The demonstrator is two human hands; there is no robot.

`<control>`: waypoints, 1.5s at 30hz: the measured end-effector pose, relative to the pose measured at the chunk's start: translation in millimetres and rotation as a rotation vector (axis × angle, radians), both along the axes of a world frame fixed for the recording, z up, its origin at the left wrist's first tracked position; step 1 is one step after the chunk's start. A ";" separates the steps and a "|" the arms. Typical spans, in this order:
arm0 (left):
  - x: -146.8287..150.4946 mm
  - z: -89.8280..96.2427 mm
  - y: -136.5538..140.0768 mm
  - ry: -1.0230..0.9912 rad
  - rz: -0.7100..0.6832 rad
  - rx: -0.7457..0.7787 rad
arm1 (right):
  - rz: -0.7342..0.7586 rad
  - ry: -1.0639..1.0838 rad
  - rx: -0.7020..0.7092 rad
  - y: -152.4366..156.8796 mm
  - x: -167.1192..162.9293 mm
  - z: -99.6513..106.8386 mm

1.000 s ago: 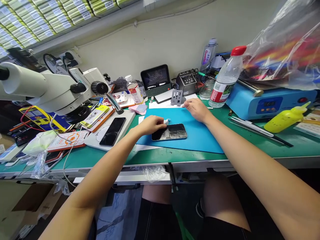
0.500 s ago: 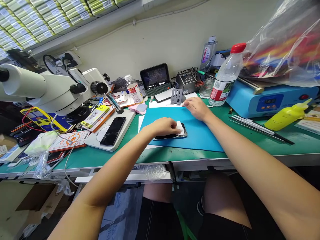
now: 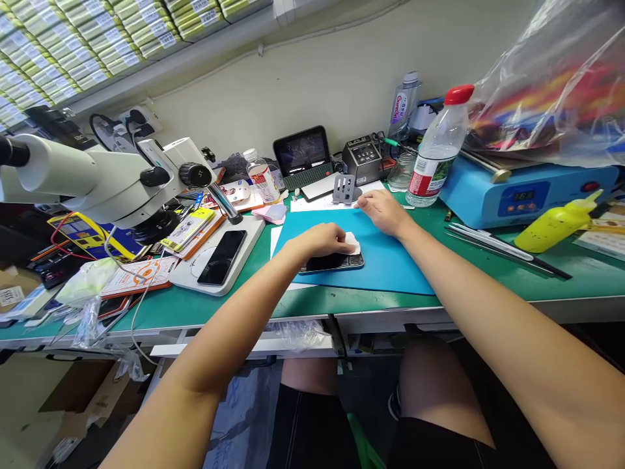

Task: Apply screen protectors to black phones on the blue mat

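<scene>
My left hand (image 3: 323, 241) is closed on a crumpled white tissue (image 3: 352, 243), held over a dark smartphone (image 3: 333, 262). The phone lies flat on a blue work mat (image 3: 395, 270), its left part hidden under my hand and wrist. On the mat's far right side rests my right hand (image 3: 383, 212), fingers loosely bent and apart with nothing visible in them. Just beyond its fingertips stands a grey slotted metal holder (image 3: 344, 189) on white paper.
Left are a microscope (image 3: 107, 176) and a second phone (image 3: 222, 257) on its base. A red-capped bottle (image 3: 437, 150), tweezers (image 3: 493, 244), a yellow squeeze bottle (image 3: 554, 225) and a blue heating unit (image 3: 527, 189) stand right. A small screen (image 3: 303, 156) is behind.
My left hand has shifted slightly up over the phone with the tissue, showing more of the dark screen. My right hand stays in about the same place.
</scene>
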State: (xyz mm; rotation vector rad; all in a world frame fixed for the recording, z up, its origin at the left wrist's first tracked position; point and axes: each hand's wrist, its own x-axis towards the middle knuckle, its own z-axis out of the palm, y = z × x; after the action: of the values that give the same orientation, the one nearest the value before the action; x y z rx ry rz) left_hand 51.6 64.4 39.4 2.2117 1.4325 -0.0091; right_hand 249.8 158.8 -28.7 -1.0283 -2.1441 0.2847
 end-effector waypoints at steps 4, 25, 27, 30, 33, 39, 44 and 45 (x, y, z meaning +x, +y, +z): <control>2.6 -1.4 -3.0 -0.011 -0.033 -0.022 | -0.003 0.011 -0.006 1.8 0.4 -0.8; 13.8 -12.7 -9.7 -0.040 -0.033 0.078 | -0.026 -0.003 0.001 3.8 -0.5 -0.9; 14.5 -12.6 -7.6 -0.042 -0.040 0.068 | -0.025 -0.006 0.000 3.1 -0.6 -0.1; 9.6 -10.4 -2.9 -0.042 -0.028 0.056 | -0.019 -0.015 -0.013 0.7 -0.6 1.7; 5.3 -8.9 -4.5 -0.041 -0.019 0.061 | -0.018 -0.017 -0.027 -0.5 -0.4 2.7; 10.2 -11.9 -15.2 -0.052 -0.042 0.068 | -0.026 0.000 -0.028 2.6 0.2 1.4; 8.5 -14.8 -4.0 -0.057 0.003 0.087 | -0.027 -0.002 -0.020 0.4 0.3 1.3; 6.1 -14.3 -2.6 -0.055 0.010 0.090 | -0.032 -0.004 -0.019 -0.4 0.4 1.4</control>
State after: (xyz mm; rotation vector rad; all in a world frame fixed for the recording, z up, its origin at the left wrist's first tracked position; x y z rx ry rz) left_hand 57.7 61.8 25.1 2.2589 1.4397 0.1218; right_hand 250.2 158.4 -27.3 -1.0734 -2.1301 0.2892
